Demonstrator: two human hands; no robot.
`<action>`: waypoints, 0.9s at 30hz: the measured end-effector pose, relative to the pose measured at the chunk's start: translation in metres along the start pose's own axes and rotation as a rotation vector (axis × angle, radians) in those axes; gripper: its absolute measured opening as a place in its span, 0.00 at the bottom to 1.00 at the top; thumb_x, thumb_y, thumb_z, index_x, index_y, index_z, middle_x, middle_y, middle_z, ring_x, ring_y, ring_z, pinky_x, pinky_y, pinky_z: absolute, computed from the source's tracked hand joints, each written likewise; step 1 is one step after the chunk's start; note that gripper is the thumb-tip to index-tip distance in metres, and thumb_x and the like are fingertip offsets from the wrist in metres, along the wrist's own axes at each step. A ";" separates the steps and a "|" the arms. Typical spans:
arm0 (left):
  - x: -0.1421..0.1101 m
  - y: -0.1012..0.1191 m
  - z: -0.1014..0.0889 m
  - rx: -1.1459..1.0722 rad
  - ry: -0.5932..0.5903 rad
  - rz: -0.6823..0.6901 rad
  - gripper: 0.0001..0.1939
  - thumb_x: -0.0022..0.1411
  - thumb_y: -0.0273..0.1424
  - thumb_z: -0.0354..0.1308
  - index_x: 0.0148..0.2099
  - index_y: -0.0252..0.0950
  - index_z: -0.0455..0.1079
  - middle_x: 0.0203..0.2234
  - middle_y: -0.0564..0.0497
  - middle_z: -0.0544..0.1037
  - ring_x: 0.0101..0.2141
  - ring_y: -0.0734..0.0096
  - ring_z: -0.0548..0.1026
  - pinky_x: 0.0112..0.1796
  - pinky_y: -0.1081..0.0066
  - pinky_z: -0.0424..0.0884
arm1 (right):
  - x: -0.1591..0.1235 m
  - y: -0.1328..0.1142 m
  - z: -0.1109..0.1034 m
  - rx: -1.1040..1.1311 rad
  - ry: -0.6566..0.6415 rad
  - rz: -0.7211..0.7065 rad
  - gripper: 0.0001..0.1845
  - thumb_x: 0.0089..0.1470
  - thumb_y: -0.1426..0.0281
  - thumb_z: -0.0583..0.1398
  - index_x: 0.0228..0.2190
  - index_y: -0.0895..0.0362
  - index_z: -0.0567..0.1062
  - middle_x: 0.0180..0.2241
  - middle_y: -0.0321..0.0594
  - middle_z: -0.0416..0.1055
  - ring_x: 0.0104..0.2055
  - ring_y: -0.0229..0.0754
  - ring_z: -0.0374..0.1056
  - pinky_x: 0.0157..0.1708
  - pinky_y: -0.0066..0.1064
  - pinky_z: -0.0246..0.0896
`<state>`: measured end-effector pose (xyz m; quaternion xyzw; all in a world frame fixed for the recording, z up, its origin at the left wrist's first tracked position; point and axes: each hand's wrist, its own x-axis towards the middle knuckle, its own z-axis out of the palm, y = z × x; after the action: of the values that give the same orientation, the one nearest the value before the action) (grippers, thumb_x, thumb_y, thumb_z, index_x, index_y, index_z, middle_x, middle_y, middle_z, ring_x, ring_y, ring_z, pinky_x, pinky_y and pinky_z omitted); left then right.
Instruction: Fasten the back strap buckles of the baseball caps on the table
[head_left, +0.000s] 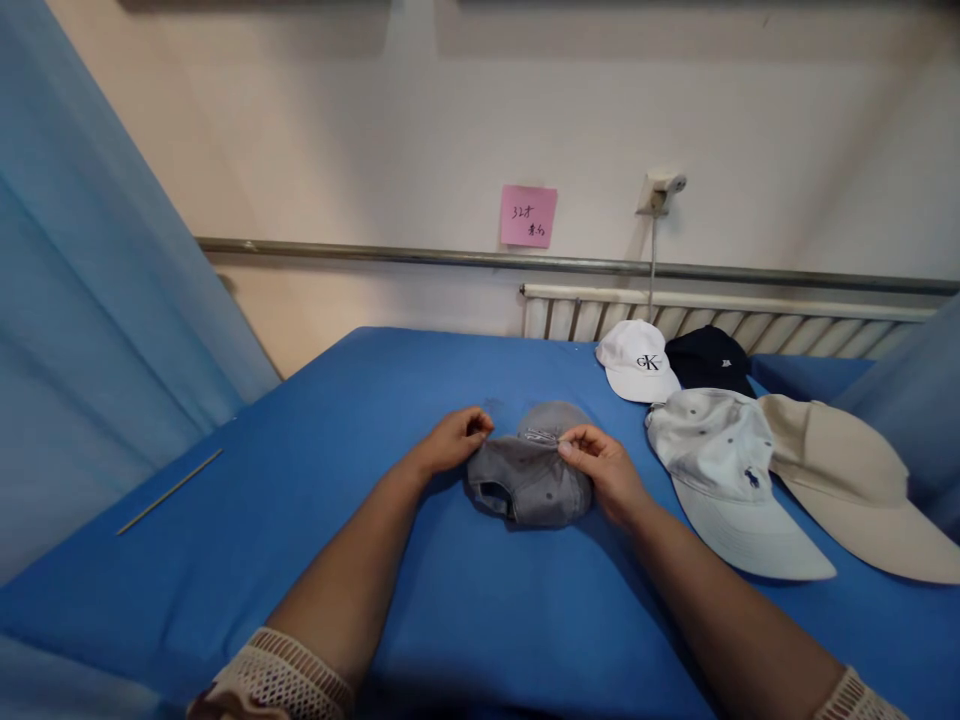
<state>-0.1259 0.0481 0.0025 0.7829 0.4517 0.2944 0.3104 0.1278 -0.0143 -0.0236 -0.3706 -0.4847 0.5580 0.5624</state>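
A grey baseball cap (551, 490) lies on the blue-covered bed, its back opening and strap towards me and its crown pushed in. Its brim, partly hidden, points away, and dark lettering shows on the front. My right hand (606, 470) pinches the cap's upper right edge between thumb and fingers. At the upper left edge, my left hand (452, 440) is closed with thumb and fingertips together on the cap's fabric; the exact contact there is partly hidden.
To the right lie a white cap (634, 355), a black cap (701, 352), a pale grey-green cap (716, 445) and a beige cap (847, 455). A thin stick (169, 492) rests on the bed cover (300, 560) at left. Blue curtains (97, 250) flank the bed.
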 end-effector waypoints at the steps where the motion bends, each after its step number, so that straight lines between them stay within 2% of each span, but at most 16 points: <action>1: -0.001 0.005 0.002 0.079 0.064 0.024 0.07 0.53 0.26 0.53 0.35 0.34 0.69 0.29 0.51 0.75 0.29 0.72 0.71 0.32 0.71 0.67 | 0.000 0.001 0.000 0.035 0.014 0.010 0.15 0.42 0.62 0.69 0.29 0.56 0.73 0.26 0.34 0.70 0.27 0.38 0.65 0.28 0.29 0.59; 3: -0.005 0.023 0.005 0.205 0.183 0.093 0.07 0.54 0.25 0.52 0.36 0.35 0.70 0.29 0.51 0.75 0.29 0.72 0.71 0.32 0.71 0.67 | 0.002 0.001 0.000 0.093 0.050 0.023 0.15 0.42 0.61 0.69 0.29 0.56 0.73 0.26 0.34 0.70 0.27 0.38 0.65 0.28 0.29 0.60; 5: -0.013 0.045 0.008 0.252 0.229 0.153 0.05 0.57 0.28 0.53 0.35 0.35 0.70 0.27 0.52 0.75 0.28 0.73 0.71 0.32 0.71 0.67 | 0.003 0.002 0.001 0.122 0.094 0.020 0.15 0.42 0.61 0.69 0.29 0.55 0.72 0.25 0.33 0.70 0.26 0.37 0.65 0.27 0.29 0.60; 7: -0.020 0.064 0.016 0.302 0.151 0.174 0.07 0.59 0.33 0.54 0.35 0.36 0.70 0.27 0.53 0.75 0.28 0.73 0.71 0.31 0.72 0.66 | 0.004 0.003 0.001 0.138 0.138 0.007 0.16 0.42 0.60 0.69 0.29 0.55 0.72 0.25 0.33 0.70 0.26 0.37 0.65 0.27 0.28 0.59; 9: -0.025 0.074 0.029 0.402 0.013 0.150 0.10 0.59 0.37 0.56 0.37 0.36 0.71 0.30 0.51 0.77 0.30 0.70 0.73 0.31 0.71 0.66 | 0.004 0.005 0.003 0.145 0.166 0.005 0.17 0.41 0.60 0.70 0.29 0.55 0.73 0.25 0.32 0.70 0.26 0.36 0.64 0.27 0.27 0.58; 11: -0.026 0.074 0.044 0.503 -0.095 0.093 0.12 0.59 0.39 0.57 0.38 0.36 0.71 0.34 0.48 0.78 0.33 0.66 0.75 0.33 0.70 0.67 | 0.003 0.008 0.004 0.125 0.167 0.022 0.18 0.40 0.60 0.70 0.29 0.55 0.73 0.24 0.31 0.70 0.25 0.35 0.63 0.27 0.26 0.57; 14: -0.023 0.065 0.064 0.624 -0.199 0.020 0.10 0.58 0.36 0.58 0.39 0.35 0.72 0.36 0.44 0.79 0.37 0.59 0.76 0.36 0.66 0.69 | 0.004 0.013 0.006 0.055 0.146 0.058 0.19 0.38 0.58 0.71 0.28 0.56 0.72 0.22 0.31 0.69 0.23 0.34 0.61 0.24 0.27 0.55; 19: -0.020 0.056 0.080 0.702 -0.213 0.004 0.09 0.61 0.28 0.50 0.39 0.34 0.71 0.36 0.42 0.78 0.37 0.57 0.77 0.37 0.64 0.70 | 0.006 0.019 0.006 0.004 0.148 0.062 0.21 0.37 0.55 0.70 0.28 0.55 0.72 0.21 0.31 0.68 0.21 0.35 0.60 0.23 0.28 0.53; 23: -0.021 0.061 0.082 0.695 -0.208 -0.007 0.12 0.60 0.24 0.46 0.38 0.34 0.71 0.34 0.42 0.78 0.35 0.58 0.77 0.35 0.64 0.70 | 0.007 0.020 0.004 -0.049 0.161 0.004 0.21 0.37 0.55 0.70 0.27 0.55 0.72 0.20 0.30 0.66 0.21 0.34 0.58 0.23 0.27 0.52; 25: -0.023 0.067 0.073 0.624 -0.200 -0.003 0.10 0.56 0.23 0.49 0.37 0.35 0.71 0.33 0.44 0.78 0.34 0.60 0.77 0.34 0.66 0.69 | 0.008 0.019 0.003 -0.067 0.171 -0.021 0.21 0.36 0.55 0.70 0.27 0.55 0.72 0.20 0.30 0.65 0.22 0.34 0.59 0.23 0.27 0.52; 27: -0.027 0.075 0.056 0.492 -0.204 0.008 0.10 0.52 0.22 0.51 0.36 0.36 0.71 0.31 0.48 0.78 0.31 0.65 0.75 0.32 0.69 0.67 | 0.009 0.018 0.001 -0.070 0.169 -0.039 0.21 0.37 0.55 0.70 0.27 0.55 0.72 0.21 0.31 0.66 0.23 0.35 0.60 0.25 0.27 0.54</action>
<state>-0.0563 -0.0183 0.0188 0.8621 0.4732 0.0966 0.1534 0.1209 -0.0039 -0.0390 -0.4262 -0.4619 0.4966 0.5987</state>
